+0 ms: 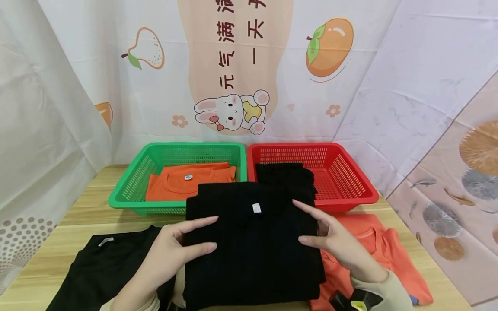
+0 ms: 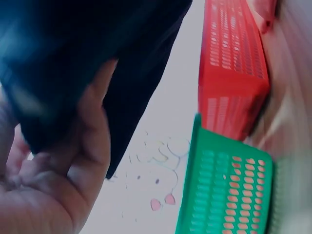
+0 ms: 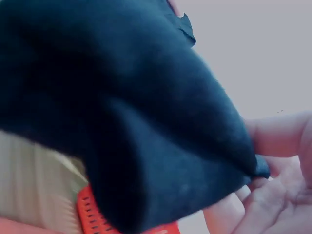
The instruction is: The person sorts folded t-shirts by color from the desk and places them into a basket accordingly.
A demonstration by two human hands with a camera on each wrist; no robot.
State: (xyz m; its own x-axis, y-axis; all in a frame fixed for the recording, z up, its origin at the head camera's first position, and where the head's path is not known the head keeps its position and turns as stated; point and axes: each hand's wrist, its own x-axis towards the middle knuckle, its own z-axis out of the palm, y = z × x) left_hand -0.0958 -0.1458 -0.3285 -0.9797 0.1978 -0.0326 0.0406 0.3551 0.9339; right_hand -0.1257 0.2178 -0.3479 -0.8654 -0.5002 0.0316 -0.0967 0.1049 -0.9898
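A folded black T-shirt (image 1: 253, 250) with a small white neck label is held up in the middle of the head view. My left hand (image 1: 171, 255) grips its left side, thumb and forefinger on top and the other fingers out of sight beneath. On the right side my right hand (image 1: 334, 237) holds it the same way. In the left wrist view curled fingers (image 2: 92, 131) pinch the dark cloth. The right wrist view shows the cloth's edge (image 3: 195, 190) between thumb and fingers, somewhat blurred.
Behind stand a green basket (image 1: 116, 199) with folded orange shirts and a red basket (image 1: 350, 201) with folded black clothing. Another black shirt (image 1: 105, 268) lies on the table (image 1: 89, 203) at left, an orange shirt (image 1: 404, 263) at right. A printed cloth (image 1: 155, 108) hangs behind.
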